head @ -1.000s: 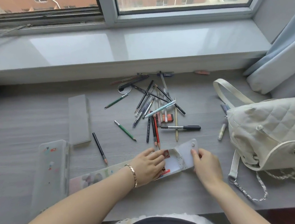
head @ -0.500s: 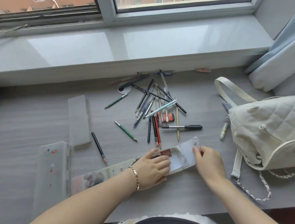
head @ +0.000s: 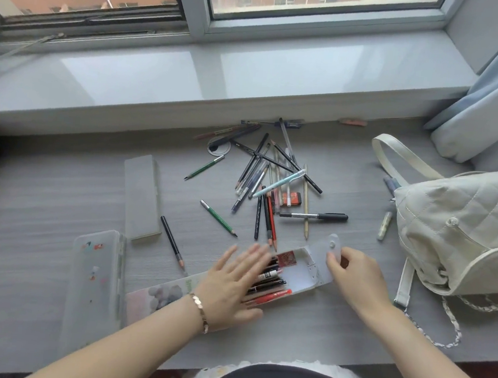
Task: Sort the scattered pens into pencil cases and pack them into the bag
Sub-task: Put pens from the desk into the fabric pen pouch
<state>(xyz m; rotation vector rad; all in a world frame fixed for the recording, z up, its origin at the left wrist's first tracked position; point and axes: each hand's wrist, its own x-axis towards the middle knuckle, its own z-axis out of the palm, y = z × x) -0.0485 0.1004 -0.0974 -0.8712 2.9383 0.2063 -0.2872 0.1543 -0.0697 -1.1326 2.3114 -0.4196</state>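
Pens fill the open pencil case lying on the counter, where the left hand hovers flat with spread fingers and the right hand pinches its flap, the bag at right.

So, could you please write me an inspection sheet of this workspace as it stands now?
Surface: grey wood-grain desk, no spills seen.
Job's things: open pencil case part-filled with pens; loose pens piled behind it; clear case and grey case lie shut; cream bag at right.
Clutter: orange eraser among the pens.
Grippers: left hand open over the case; right hand pinches its flap.
Cables: nothing seen.
Surroundings: window sill, curtain.
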